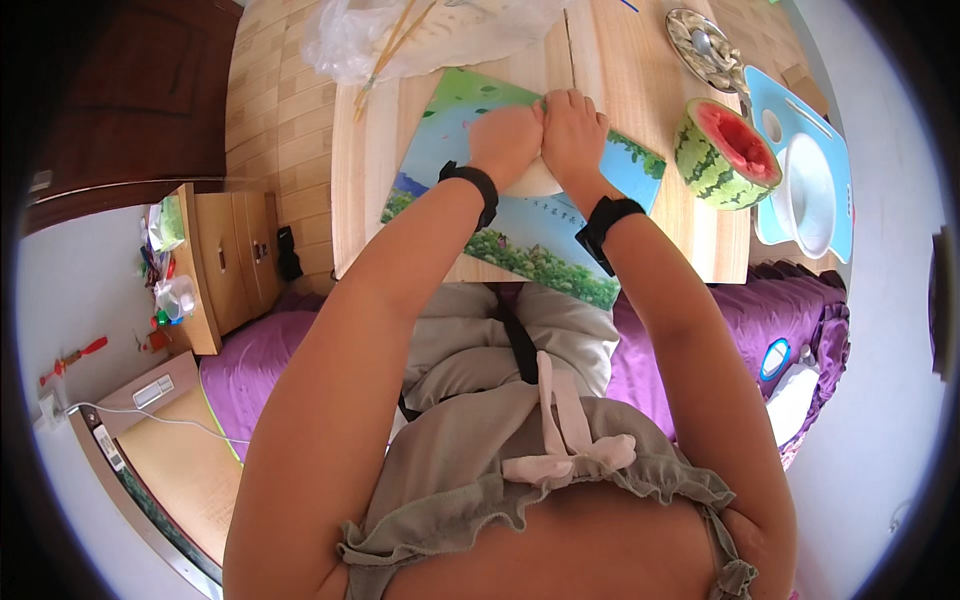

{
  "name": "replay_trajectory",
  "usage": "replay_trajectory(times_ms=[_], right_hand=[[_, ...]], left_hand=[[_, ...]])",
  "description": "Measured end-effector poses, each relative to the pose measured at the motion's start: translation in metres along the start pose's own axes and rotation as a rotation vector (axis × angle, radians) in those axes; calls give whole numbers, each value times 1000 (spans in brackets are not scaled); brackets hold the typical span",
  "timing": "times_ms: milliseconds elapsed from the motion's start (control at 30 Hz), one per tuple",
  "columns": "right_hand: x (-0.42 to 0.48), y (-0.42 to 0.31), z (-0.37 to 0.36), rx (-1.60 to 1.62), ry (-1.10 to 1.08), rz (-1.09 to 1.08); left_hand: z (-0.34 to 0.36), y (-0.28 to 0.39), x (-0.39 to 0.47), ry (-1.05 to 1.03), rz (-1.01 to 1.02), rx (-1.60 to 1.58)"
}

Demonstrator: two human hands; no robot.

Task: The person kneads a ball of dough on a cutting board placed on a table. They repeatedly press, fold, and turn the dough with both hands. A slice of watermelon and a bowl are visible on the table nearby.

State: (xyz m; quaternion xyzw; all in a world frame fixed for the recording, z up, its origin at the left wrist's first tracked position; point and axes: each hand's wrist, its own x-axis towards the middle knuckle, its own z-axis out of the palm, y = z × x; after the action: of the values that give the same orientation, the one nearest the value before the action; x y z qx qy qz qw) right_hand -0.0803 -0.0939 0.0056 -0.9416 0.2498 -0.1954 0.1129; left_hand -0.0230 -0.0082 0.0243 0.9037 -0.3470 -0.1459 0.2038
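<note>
Both of my hands meet over a pale piece of dough (534, 180) on a printed board (540, 251) with a sky-and-leaf picture. My left hand (506, 139) is curled, its fingers folded out of sight, against the dough's left part. Beside it, my right hand (574, 131) lies with its fingers bent over the far side of the dough. The hands touch each other and cover much of the dough, so its full shape is hidden. The board lies slanted on the wooden table (360, 187), one corner jutting past the near edge. A black band circles each wrist.
A hollowed half watermelon (727, 154) stands at the table's right. Beyond it, a blue folding table (769, 221) bears a white bowl (810, 195). A metal plate (679, 37) with dough-like pieces and a spoon is at the far right. Chopsticks (390, 52) lie across plastic sheeting (330, 45) at the far left.
</note>
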Motion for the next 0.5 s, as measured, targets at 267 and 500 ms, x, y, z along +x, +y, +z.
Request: replay_trajectory(times_ms=[267, 500], right_hand=[[8, -1, -3, -27, -56, 27], [-30, -5, -16, 306, 124, -154]], left_hand=[[4, 1, 7, 90, -73, -63], [-13, 9, -56, 263, 181, -197]])
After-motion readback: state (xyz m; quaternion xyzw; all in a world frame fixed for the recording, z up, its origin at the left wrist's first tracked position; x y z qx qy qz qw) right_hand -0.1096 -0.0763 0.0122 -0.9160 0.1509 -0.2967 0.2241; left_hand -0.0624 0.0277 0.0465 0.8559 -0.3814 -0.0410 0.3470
